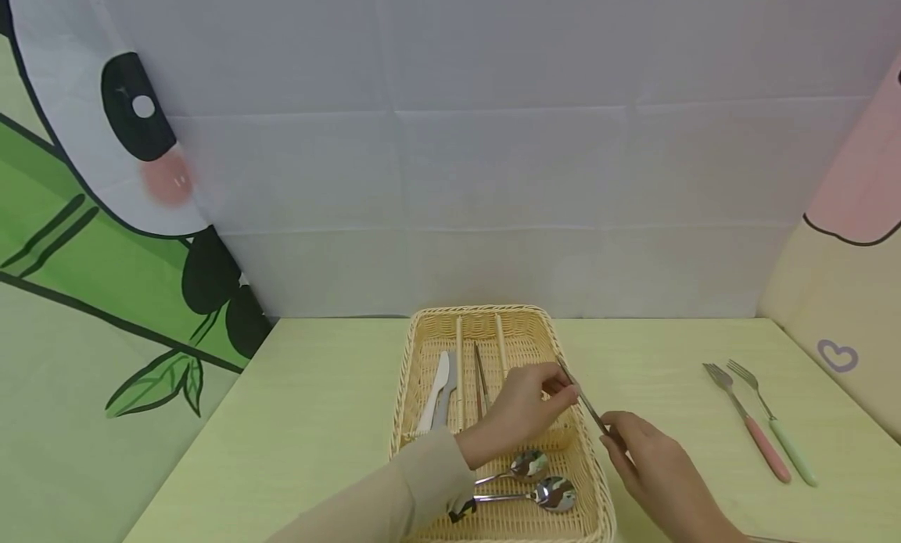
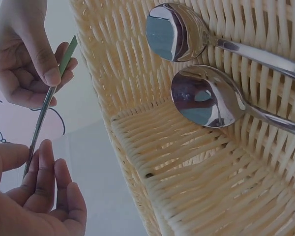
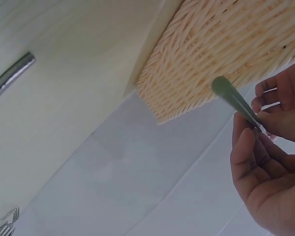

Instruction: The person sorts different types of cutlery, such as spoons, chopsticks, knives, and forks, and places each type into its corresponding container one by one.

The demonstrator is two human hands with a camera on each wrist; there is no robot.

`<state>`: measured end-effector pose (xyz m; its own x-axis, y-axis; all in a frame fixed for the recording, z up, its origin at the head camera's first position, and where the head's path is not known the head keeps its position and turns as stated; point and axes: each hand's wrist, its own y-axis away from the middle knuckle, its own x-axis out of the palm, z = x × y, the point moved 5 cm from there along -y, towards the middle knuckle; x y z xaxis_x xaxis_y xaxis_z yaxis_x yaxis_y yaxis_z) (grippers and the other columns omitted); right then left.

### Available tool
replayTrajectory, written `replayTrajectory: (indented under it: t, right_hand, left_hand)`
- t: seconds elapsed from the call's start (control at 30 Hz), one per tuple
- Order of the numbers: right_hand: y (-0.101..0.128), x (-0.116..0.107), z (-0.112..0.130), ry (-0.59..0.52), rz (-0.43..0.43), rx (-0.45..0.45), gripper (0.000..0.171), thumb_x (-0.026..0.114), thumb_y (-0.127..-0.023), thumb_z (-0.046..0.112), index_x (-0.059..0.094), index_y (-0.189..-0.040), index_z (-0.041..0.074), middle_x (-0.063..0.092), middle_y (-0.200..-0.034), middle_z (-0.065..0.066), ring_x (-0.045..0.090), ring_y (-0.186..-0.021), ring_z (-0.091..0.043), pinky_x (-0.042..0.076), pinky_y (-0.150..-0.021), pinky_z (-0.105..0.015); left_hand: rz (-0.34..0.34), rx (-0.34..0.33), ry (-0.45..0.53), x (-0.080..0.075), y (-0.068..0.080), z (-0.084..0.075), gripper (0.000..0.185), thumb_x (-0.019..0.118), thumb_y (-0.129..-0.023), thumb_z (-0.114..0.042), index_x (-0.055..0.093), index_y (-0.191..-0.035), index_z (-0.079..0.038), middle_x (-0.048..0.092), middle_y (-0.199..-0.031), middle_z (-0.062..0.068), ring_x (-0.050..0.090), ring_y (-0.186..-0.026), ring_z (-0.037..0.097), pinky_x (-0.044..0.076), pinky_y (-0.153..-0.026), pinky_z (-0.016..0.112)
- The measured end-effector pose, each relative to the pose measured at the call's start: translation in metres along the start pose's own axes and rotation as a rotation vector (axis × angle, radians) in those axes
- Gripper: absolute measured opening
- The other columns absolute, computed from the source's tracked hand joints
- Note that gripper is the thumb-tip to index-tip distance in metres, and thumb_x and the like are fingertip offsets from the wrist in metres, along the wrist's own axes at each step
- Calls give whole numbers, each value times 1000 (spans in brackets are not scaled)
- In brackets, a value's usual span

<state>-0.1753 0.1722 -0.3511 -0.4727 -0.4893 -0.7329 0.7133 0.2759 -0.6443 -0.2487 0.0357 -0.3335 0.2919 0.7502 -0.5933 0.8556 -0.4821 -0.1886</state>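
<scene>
Between my two hands, above the right rim of the wicker basket (image 1: pixel 598 480), is a slim metal utensil (image 1: pixel 590 408); its working end is hidden. My left hand (image 1: pixel 524 406) pinches its far end between thumb and fingers. The near end is between the thumb and fingers of my right hand (image 1: pixel 651 469). A flat, rounded green-looking end (image 3: pixel 228 93) sticks out past the fingers in the right wrist view. Below my left forearm, two shiny spoons (image 1: pixel 556 494) lie in the basket's near compartment. Two slim metal sticks (image 1: pixel 482 379) lie in the middle compartment.
In the basket's left compartment lie a white knife (image 1: pixel 434 390) and a grey knife (image 1: pixel 446 390). On the table to the right are a pink-handled fork (image 1: pixel 749 426) and a green-handled fork (image 1: pixel 774 426). Another metal handle (image 3: pixel 12 76) rests on the table near me.
</scene>
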Motion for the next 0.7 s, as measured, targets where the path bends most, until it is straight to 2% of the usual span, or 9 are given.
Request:
replayTrajectory:
  t: [0.33, 0.5, 0.7]
  right_hand:
    - [-2, 1, 3, -24, -10, -28, 28, 73, -70, -2, 57, -92, 7, 50, -71, 14, 38, -61, 10, 34, -49, -11]
    - [-4, 3, 4, -23, 1, -27, 34, 75, -67, -2, 57, -95, 6, 51, -69, 15, 41, -60, 11, 33, -48, -11]
    - [-3, 2, 4, 23, 21, -10, 32, 75, -68, 0, 58, -95, 8, 50, -69, 15, 48, -60, 6, 35, -48, -13]
  left_hand:
    - [-9, 19, 26, -4, 0, -2, 15, 56, -91, -25, 63, -85, -14, 65, -80, -6, 56, -70, -2, 44, -64, 16]
    - [-14, 34, 38, -8, 0, -7, 14, 53, -92, -24, 62, -86, -15, 68, -81, 0, 56, -66, -3, 44, -63, 16]
    - [-51, 33, 43, -19, -2, -11, 15, 53, -93, -24, 62, -88, -14, 68, -82, 0, 58, -70, -1, 45, -66, 18]
